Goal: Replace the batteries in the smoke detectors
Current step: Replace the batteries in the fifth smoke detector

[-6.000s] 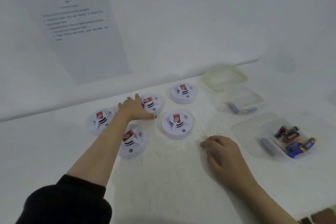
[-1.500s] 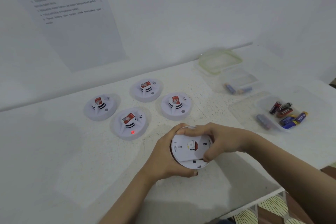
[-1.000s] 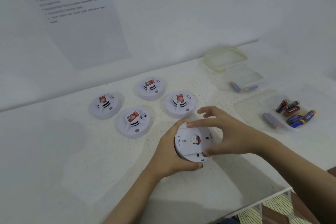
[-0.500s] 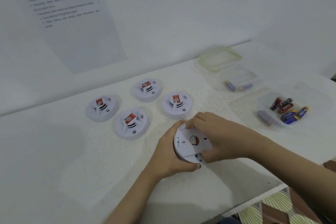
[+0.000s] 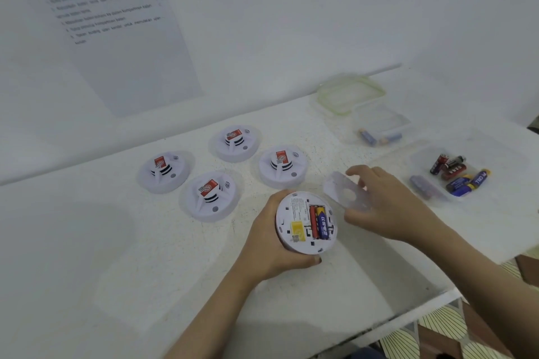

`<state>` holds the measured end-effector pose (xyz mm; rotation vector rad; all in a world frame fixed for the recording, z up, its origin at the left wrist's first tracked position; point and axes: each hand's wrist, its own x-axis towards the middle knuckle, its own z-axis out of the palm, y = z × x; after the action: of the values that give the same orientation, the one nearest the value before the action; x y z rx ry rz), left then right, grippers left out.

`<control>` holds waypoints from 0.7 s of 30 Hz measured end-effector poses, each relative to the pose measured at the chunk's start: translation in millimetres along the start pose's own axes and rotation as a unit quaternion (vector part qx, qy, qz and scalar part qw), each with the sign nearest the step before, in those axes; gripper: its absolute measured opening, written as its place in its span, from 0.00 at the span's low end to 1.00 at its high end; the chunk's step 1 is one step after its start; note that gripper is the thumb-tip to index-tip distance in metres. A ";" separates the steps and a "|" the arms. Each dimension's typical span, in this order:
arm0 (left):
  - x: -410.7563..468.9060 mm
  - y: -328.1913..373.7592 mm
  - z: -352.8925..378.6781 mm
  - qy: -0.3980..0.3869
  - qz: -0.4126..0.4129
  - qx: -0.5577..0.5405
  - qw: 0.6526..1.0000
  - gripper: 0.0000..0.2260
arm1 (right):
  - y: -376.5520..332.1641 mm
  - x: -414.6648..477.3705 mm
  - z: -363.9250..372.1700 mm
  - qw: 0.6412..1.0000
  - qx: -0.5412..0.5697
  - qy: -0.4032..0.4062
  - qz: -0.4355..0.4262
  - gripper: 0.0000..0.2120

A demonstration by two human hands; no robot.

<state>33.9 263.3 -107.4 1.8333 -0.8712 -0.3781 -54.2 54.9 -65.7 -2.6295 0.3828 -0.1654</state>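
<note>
My left hand (image 5: 271,245) grips a round white smoke detector (image 5: 294,223) turned back side up, just above the table. Its battery bay lies exposed, with a red battery (image 5: 313,221) and a blue one (image 5: 323,222) side by side next to a yellow label. My right hand (image 5: 388,207) holds the detached white back cover (image 5: 345,192) up and to the right of the detector. Several more detectors sit face up on the table behind, the nearest one (image 5: 210,195) at left.
A clear container (image 5: 420,160) at right holds several loose batteries (image 5: 463,181). A second clear container (image 5: 405,122) behind it holds two batteries, with a green-rimmed lid (image 5: 350,95) beyond. A printed sheet (image 5: 116,32) hangs on the wall. The table edge (image 5: 408,315) runs near right.
The back cover has come off the detector; my right hand lifted it away to the right, exposing the two batteries. My left hand keeps hold of the detector.
</note>
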 end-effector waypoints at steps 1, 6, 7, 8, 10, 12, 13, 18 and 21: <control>-0.2 -0.8 0.7 0.002 -0.006 0.000 1.000 0.42 | 3.5 -2.7 2.6 1.000 -0.009 -0.009 0.025 0.31; -0.6 -3.3 5.1 0.006 -0.015 -0.009 1.000 0.43 | 4.1 -17.4 18.8 0.998 0.034 0.047 -0.021 0.17; -0.9 -3.3 5.8 0.005 -0.013 -0.008 1.000 0.43 | -1.0 -19.8 20.4 0.996 0.063 0.057 -0.036 0.15; -1.2 -3.6 6.5 0.005 -0.011 -0.008 1.000 0.43 | -6.8 -21.8 22.1 0.993 0.089 0.060 -0.046 0.14; -2.0 -4.0 7.6 0.008 -0.008 -0.006 1.000 0.42 | -17.2 -23.9 26.5 0.989 0.124 0.057 -0.054 0.11; -2.9 -3.2 8.8 0.016 -0.007 -0.002 1.000 0.42 | -22.6 -24.8 31.7 0.986 0.149 0.058 -0.054 0.11; -3.3 -2.4 9.4 0.019 -0.006 0.000 1.000 0.41 | -23.9 -25.0 34.1 0.985 0.152 0.063 -0.055 0.11; -4.4 -2.1 10.6 0.030 -0.002 0.005 1.000 0.41 | -27.1 -24.4 39.1 0.985 0.147 0.076 -0.046 0.09; -5.4 -1.8 10.6 0.029 0.003 0.010 1.000 0.41 | -28.2 -23.0 39.8 0.985 0.141 0.082 -0.049 0.09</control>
<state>24.3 260.5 -114.2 1.8514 -0.8421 -0.3115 -62.2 103.1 -88.5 -2.3616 0.2628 -0.4392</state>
